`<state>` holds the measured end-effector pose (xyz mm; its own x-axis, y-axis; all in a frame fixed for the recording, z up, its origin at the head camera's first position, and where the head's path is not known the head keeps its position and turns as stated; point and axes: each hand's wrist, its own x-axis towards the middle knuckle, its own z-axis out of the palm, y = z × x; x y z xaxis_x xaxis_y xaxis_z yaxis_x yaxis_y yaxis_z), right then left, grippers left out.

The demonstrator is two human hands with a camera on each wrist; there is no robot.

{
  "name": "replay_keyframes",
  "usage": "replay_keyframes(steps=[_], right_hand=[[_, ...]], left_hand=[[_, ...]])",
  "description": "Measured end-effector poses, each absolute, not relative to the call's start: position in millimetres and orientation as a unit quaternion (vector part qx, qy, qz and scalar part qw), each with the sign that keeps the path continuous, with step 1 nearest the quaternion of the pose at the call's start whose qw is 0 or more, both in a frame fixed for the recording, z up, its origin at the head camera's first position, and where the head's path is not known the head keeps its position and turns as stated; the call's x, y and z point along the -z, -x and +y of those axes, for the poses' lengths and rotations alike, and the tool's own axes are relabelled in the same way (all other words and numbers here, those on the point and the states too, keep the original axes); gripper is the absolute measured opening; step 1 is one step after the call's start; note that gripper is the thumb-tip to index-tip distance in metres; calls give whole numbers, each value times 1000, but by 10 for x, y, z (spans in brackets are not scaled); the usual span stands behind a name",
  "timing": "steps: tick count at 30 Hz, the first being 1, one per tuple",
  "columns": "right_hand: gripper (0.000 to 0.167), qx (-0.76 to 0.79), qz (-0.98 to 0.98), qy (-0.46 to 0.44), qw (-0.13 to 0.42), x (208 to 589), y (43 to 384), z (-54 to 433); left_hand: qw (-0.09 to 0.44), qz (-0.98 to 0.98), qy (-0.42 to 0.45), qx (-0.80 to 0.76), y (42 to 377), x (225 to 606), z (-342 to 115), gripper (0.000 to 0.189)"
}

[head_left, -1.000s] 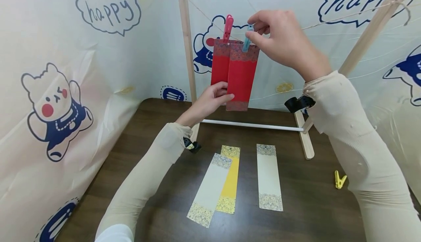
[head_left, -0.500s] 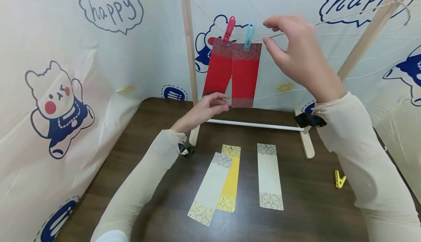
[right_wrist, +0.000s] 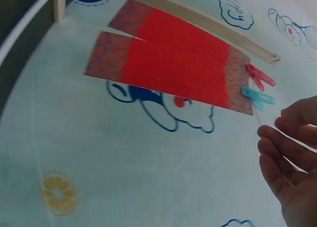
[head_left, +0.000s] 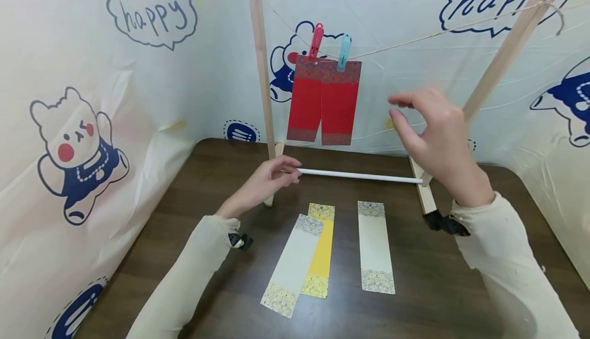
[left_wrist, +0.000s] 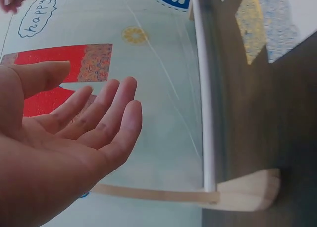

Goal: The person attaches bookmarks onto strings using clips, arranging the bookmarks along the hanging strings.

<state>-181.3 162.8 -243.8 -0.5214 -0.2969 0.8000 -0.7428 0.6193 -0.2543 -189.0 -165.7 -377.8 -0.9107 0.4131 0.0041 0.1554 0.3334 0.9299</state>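
Observation:
Two red paper strips with patterned ends hang side by side from a string (head_left: pixel 415 41). A pink clothespin (head_left: pixel 316 42) clips the left strip (head_left: pixel 305 101), and a light blue clothespin (head_left: pixel 344 52) clips the right strip (head_left: pixel 339 104). My left hand (head_left: pixel 267 177), fingers relaxed and holding nothing, is below the strips by the left end of the white rod (head_left: pixel 359 175). In the left wrist view its loosely spread fingers overlap the red paper. To the right of the strips my right hand (head_left: pixel 438 139) is in the air, thumb and fingers apart, nothing between them.
Two wooden posts (head_left: pixel 261 62) (head_left: pixel 507 52) carry the string. On the brown table (head_left: pixel 221 288) lie a white strip (head_left: pixel 292 267) overlapping a yellow strip (head_left: pixel 321 254), and another white strip (head_left: pixel 375 247) to their right. A printed curtain (head_left: pixel 207 83) stands behind.
My right hand has let go of the blue clothespin and moved right and down. My left hand has left the red strips and dropped down and left. Both strips hang by their clothespins.

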Motion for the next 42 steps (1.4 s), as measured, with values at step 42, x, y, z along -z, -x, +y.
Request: replay_keyframes(steps=[42], right_hand=[[14, -306, -930, 27, 202, 4589, 726, 3373]], left_hand=[[162, 892, -107, -408, 1126, 4393, -1816, 29]])
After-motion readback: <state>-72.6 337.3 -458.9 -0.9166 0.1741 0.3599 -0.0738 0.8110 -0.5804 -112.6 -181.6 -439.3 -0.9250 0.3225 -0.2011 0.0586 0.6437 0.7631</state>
